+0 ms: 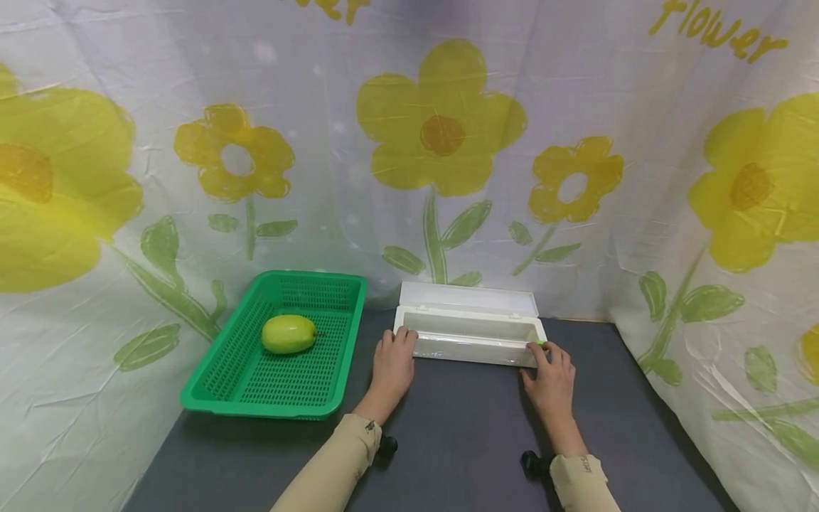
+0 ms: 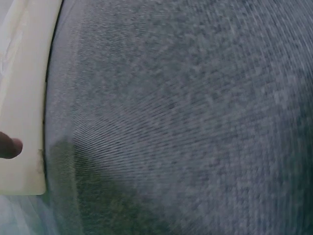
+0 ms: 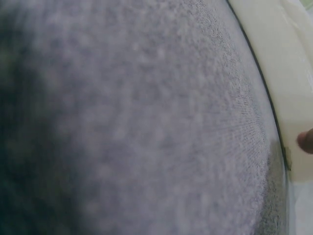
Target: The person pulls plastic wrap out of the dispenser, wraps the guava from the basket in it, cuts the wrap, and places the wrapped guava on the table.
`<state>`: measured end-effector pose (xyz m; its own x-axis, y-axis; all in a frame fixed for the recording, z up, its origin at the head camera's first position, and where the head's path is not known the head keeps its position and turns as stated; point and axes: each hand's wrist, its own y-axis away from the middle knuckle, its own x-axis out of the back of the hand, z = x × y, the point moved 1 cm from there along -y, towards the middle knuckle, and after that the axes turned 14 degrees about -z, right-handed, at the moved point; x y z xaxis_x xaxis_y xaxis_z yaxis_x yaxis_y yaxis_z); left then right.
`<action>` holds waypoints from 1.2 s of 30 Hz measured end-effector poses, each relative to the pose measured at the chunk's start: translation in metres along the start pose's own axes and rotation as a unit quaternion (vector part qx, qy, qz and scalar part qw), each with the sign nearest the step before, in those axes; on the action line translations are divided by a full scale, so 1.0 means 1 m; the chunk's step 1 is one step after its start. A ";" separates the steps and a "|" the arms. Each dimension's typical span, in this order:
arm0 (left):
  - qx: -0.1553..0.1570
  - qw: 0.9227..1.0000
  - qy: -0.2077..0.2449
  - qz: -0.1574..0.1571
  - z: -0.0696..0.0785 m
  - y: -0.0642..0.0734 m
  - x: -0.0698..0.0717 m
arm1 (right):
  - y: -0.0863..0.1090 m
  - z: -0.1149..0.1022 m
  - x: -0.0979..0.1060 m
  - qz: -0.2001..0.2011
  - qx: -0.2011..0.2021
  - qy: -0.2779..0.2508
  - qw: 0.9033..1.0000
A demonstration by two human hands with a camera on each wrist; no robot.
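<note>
A long white cling film dispenser (image 1: pixel 473 350) stands at the back of the table with its hinged lid (image 1: pixel 470 297) tipped up and back. Shiny clear film lies along its front edge, and the trough looks hollow. My left hand (image 1: pixel 392 366) grips the front left corner, thumb against the front wall (image 2: pixel 22 112). At the other end my right hand (image 1: pixel 553 380) holds the front right corner, one fingertip by a small green piece (image 1: pixel 541 343). Its thumb tip (image 3: pixel 306 141) meets the front wall in the right wrist view. Most fingers are outside both wrist views.
On the left of the dark grey table (image 1: pixel 461 441) sits a green mesh basket (image 1: pixel 275 409). A yellow-green fruit-shaped object (image 1: pixel 288 334) with a short stem lies in it. A white curtain (image 1: pixel 333 235) with painted yellow flowers closes off the back and sides.
</note>
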<state>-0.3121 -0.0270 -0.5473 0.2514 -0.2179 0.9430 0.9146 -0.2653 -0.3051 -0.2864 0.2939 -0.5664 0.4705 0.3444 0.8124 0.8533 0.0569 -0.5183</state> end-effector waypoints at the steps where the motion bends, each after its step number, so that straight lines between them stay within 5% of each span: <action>1: -0.001 1.000 -0.003 0.006 0.000 0.000 -0.001 | 0.000 0.001 -0.001 0.004 0.003 0.001 1.000; 17: -0.014 0.997 -0.017 0.077 -0.004 0.002 0.005 | 0.002 0.006 0.003 0.041 0.029 0.022 0.998; 27: -0.047 0.991 0.029 0.123 -0.008 0.003 0.013 | -0.002 0.006 0.013 0.074 0.056 0.024 0.995; 36: -0.058 0.989 0.036 0.130 -0.010 -0.001 0.017 | -0.014 0.002 0.025 0.114 0.098 0.020 0.988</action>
<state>-0.3117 -0.0399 -0.5321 0.4467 -0.3588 0.8195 0.7785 -0.2955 -0.5537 -0.2868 0.3033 -0.5392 0.6579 0.3314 0.6763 0.6654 0.1648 -0.7281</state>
